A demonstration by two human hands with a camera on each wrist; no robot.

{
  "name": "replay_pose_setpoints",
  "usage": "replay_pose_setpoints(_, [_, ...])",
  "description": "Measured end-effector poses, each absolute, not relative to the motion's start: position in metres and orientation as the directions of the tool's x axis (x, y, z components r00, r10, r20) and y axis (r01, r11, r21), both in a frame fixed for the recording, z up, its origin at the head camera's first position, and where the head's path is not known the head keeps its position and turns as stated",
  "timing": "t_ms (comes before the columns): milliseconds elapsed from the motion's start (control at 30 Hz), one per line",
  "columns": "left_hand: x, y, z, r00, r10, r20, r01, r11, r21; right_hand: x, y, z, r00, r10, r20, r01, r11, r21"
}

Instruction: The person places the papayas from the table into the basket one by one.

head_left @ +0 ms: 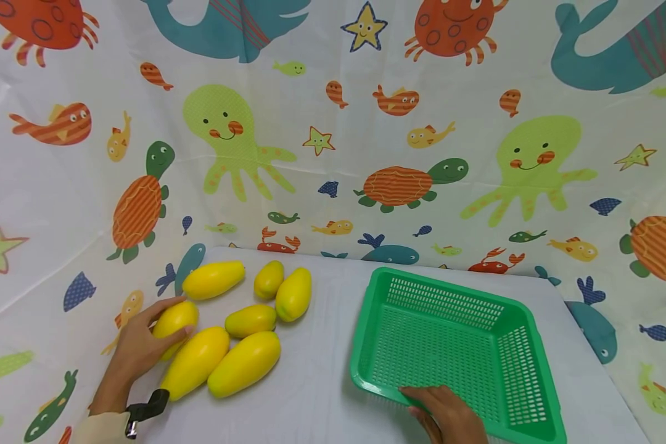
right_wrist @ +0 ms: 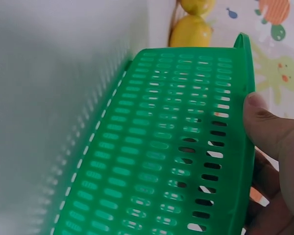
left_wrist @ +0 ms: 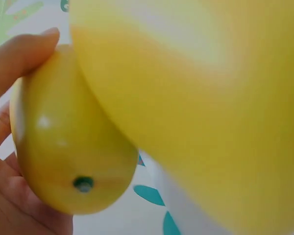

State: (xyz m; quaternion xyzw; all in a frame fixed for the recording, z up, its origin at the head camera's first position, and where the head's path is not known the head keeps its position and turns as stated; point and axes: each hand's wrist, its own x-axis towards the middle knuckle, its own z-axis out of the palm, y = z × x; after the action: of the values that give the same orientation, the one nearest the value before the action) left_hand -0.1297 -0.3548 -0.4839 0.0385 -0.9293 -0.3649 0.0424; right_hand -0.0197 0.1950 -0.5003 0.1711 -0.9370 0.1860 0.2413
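My left hand (head_left: 139, 342) grips a yellow mango-like fruit (head_left: 179, 317) at the left of the table, thumb and fingers on opposite sides. In the left wrist view that fruit (left_wrist: 78, 142) shows a small dark green stem spot. Another, larger yellow fruit (left_wrist: 201, 98) fills much of that view in front of it. My right hand (head_left: 446, 412) holds the near rim of a green plastic basket (head_left: 374, 388). The right wrist view shows the thumb (right_wrist: 264, 120) outside the slotted wall (right_wrist: 152, 147) and other fingers partly hidden behind the rim.
Several more yellow fruits lie in a group, among them a long one (head_left: 213, 279) at the back and another (head_left: 244, 364) in front. White cloth (head_left: 316, 376) covers the table between fruits and basket. A sea-animal printed curtain (head_left: 311, 203) stands behind.
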Motion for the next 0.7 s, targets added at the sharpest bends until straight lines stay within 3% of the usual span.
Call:
replay_pose_setpoints(300, [-0.135,-0.348,-0.472,-0.991,-0.080,0.111,0.022,0.704,0.710,-0.017,0.204,-0.475,-0.910,-0.180,0.374,-0.313,0.889,-0.333])
replay_pose_setpoints(533, [-0.136,-0.345,-0.469,-0.991,-0.083,0.103,0.016,0.699,0.715,-0.026,0.240,-0.444,-0.974,-0.065,0.217,-0.147,0.911,-0.384])
replay_pose_setpoints(700, [-0.136,-0.344,-0.467,-0.992,-0.082,0.099,0.013,0.701,0.713,-0.034,0.277,-0.429,-0.974,-0.006,0.229,-0.098,0.913,-0.396])
